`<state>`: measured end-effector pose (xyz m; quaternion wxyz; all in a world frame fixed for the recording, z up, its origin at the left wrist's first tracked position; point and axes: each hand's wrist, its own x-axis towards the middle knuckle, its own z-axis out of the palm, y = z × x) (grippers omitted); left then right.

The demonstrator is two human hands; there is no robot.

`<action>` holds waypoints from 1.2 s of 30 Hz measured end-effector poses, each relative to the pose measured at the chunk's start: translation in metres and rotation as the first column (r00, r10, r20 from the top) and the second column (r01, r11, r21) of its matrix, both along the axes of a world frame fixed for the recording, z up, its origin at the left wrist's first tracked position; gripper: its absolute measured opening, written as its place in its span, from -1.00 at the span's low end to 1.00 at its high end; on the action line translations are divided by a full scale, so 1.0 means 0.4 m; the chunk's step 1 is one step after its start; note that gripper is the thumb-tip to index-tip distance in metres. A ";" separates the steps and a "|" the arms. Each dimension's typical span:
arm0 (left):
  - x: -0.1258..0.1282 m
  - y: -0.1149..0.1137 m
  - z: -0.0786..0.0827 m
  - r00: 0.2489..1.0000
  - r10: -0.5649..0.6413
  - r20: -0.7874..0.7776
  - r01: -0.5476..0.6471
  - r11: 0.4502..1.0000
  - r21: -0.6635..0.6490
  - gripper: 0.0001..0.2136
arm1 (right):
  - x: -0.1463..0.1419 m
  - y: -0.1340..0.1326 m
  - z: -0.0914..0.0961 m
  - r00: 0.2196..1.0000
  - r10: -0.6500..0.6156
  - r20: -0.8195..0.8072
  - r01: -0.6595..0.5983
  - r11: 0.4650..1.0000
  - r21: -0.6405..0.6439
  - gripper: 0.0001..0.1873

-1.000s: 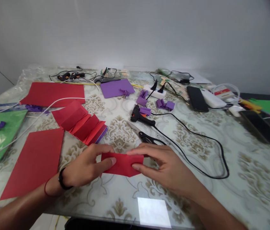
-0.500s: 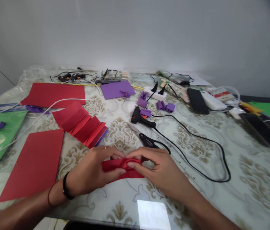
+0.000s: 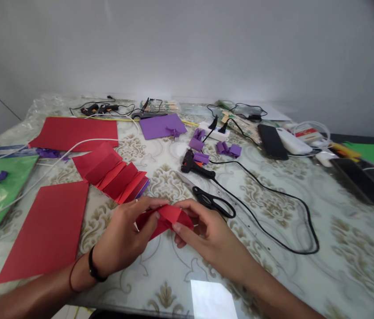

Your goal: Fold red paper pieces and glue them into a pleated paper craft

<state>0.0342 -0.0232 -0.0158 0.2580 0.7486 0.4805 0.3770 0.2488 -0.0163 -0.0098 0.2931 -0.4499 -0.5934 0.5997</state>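
Note:
Between my two hands is a folded strip of red paper (image 3: pixel 170 213), curved and lifted off the table. My left hand (image 3: pixel 130 235) pinches its left end between thumb and fingers. On the other end, my right hand (image 3: pixel 203 230) grips with the thumb in front and fingers behind. Pleated red paper strips (image 3: pixel 117 173) lie just beyond my left hand, with a purple edge showing under them. Black-handled scissors (image 3: pixel 211 200) rest beyond my right hand, and a black glue gun (image 3: pixel 196 165) lies farther back.
Red sheets (image 3: pixel 47 226) and a green pack (image 3: pixel 1 190) lie on the left. A purple sheet (image 3: pixel 162 126), folded purple pieces (image 3: pixel 228 149) and a white power strip (image 3: pixel 215 131) sit farther back. The glue gun's black cord (image 3: pixel 293 199) loops right, near phones (image 3: pixel 273 141).
Both hands have raised the red strip slightly and tilted it. It lay flat and folded before; now it bends upward in the middle.

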 end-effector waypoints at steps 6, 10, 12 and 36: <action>0.015 -0.005 -0.009 0.984 0.046 -0.172 -0.002 0.969 0.247 -0.70 | -0.024 -0.004 -0.017 0.992 -0.081 -0.101 0.087 0.995 0.049 -0.88; 0.017 -0.007 -0.007 0.971 0.128 -0.204 -0.051 0.937 0.345 -0.78 | -0.034 -0.008 -0.026 0.979 -0.204 -0.020 0.204 0.963 0.176 -0.91; 0.017 -0.008 -0.003 0.978 0.134 -0.157 -0.079 0.944 0.320 -0.79 | -0.037 -0.008 -0.028 0.962 -0.274 0.009 0.263 0.934 0.243 -0.89; 0.000 0.020 0.007 0.975 0.133 0.180 -0.114 0.987 -0.116 -0.92 | -0.080 0.036 -0.006 0.970 -0.242 0.040 0.209 0.903 0.375 -0.91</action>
